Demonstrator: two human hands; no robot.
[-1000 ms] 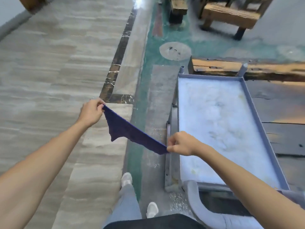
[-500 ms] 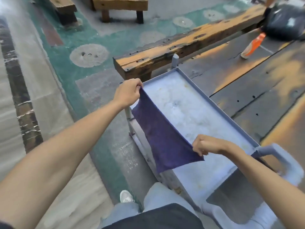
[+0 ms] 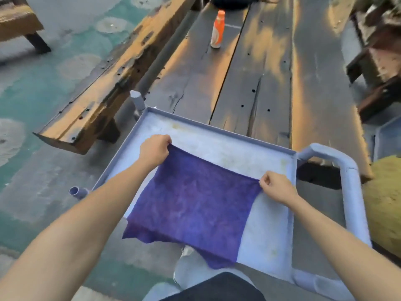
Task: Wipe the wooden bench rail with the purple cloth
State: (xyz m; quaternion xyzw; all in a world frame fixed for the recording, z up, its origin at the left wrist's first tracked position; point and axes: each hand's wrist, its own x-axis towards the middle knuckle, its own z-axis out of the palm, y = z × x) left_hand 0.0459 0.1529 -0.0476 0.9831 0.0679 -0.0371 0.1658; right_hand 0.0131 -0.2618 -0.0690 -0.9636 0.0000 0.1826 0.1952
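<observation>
Hands [image 3: 154, 151] now spread cloth [image 3: 193, 203] flat

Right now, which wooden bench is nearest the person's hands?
The long yellowish bench just left of the grey cart; the other bench stands farther off at top left.

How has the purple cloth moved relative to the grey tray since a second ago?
Yes. The purple cloth moved from beside the grey tray to spread above it.

bench rail [image 3: 112, 83] unobstructed, bottle [image 3: 217, 29] on table
</observation>
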